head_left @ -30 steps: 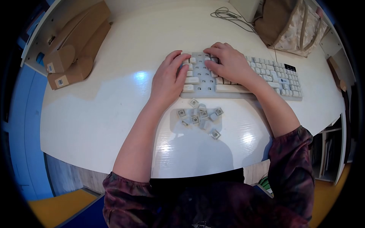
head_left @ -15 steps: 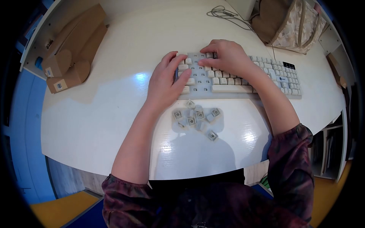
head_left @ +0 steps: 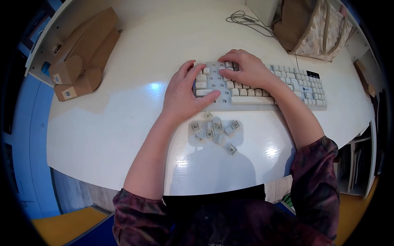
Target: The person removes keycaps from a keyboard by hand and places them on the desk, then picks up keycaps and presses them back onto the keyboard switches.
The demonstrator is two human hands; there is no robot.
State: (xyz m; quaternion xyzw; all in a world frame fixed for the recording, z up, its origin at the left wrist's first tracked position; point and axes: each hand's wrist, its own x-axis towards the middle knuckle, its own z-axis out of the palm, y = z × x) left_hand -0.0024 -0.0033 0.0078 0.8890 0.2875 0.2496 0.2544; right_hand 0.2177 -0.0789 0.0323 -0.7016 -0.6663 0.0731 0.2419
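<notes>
A white keyboard (head_left: 252,100) lies on the desk, with bare switch positions showing in a column through its left part. My left hand (head_left: 179,92) rests over the keyboard's left end, fingers spread along the edge and thumb stretched across the lower-left keys. Bent over the upper keys beside the bare column, my right hand (head_left: 248,69) has its thumb and fingertips around a few keycaps still seated on the board. Whether it pinches one of them is hidden. Several loose keycaps (head_left: 218,128) are scattered on the desk below the keyboard, some upside down.
Folded brown cardboard (head_left: 84,57) stands at the left side of the desk (head_left: 98,135). A coiled cable (head_left: 244,19) lies at the back, near a brown and patterned bag (head_left: 316,30) at the back right.
My left thumb has swung outward and down, onto the lower-left keys. My right hand keeps nearly the same place on the keyboard. The whole view has shifted slightly.
</notes>
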